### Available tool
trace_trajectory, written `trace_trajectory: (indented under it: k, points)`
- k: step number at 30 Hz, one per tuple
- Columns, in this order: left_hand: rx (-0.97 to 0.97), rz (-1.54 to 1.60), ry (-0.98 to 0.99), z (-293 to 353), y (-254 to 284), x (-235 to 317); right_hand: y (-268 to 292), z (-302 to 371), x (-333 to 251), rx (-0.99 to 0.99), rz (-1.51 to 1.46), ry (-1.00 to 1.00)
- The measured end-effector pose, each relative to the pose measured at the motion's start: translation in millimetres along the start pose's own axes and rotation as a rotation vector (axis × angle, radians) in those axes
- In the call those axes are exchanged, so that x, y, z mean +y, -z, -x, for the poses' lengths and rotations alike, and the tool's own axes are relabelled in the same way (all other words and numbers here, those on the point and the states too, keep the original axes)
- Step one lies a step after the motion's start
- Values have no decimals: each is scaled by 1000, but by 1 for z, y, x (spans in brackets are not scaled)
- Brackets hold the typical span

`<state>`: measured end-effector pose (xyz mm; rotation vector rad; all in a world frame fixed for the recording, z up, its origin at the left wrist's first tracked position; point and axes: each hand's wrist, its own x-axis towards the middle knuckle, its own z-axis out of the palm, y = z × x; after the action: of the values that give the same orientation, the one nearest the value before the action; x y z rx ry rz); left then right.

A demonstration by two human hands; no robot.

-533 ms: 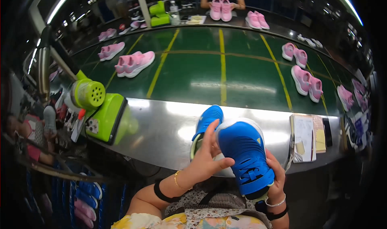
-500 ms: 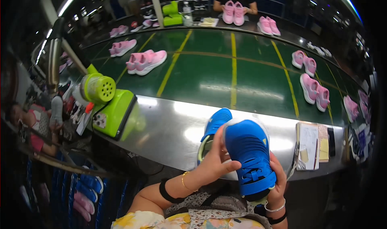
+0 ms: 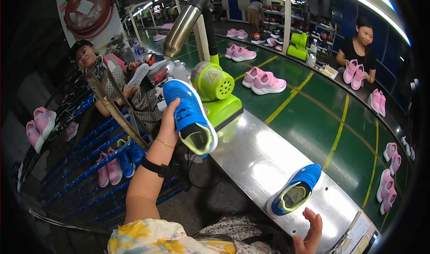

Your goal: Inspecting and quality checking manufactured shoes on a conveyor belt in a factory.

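Note:
My left hand [image 3: 167, 123] grips a blue sneaker [image 3: 184, 102] by its side and holds it up in the air, its opening and pale lime lining facing me. Behind that shoe is a lime-green hot-air blower [image 3: 210, 84] with a metal tube [image 3: 186, 28] above it. A second blue sneaker [image 3: 299, 187] rests on the metal worktop [image 3: 251, 164], its toe pointing away from me. My right hand [image 3: 310, 231] is open beside the heel of this shoe, apart from it and with nothing in its fingers.
A green conveyor belt [image 3: 313, 115] with yellow lines carries several pink sneakers [image 3: 268, 83]. A blue-barred rack [image 3: 94, 169] with shoes stands at left. One co-worker [image 3: 114, 70] holds a shoe at left; another [image 3: 358, 52] holds pink shoes across the belt. Papers [image 3: 356, 236] lie at lower right.
The view has turned left. My left hand has lifted one blue sneaker leftward toward the blower. My right hand has let go of it. The other sneaker stays on the worktop.

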<state>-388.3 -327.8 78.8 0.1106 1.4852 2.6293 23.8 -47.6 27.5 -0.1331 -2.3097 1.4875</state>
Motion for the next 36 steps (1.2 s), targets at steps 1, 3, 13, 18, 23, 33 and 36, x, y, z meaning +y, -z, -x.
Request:
trace_trajectory:
  k: [1, 3, 13, 18, 23, 33, 36]
  points:
    - [50, -10, -9, -16, 13, 10, -1, 1, 3, 27, 8, 19]
    - [27, -24, -78, -38, 34, 25, -2, 3, 7, 55, 17, 40]
    - [22, -178, -88, -52, 47, 52, 1, 4, 13, 128, 160, 11]
    - [56, -394, -75, -50, 46, 57, -2, 3, 20, 180, 110, 32]
    - [104, -327, -158, -50, 45, 62, -1, 6, 25, 211, 114, 10]
    - [97, -405, -129, -46, 40, 63, -2, 11, 27, 265, 90, -2]
    - [130, -266, -291, -44, 40, 63, -3, 11, 25, 290, -83, -19]
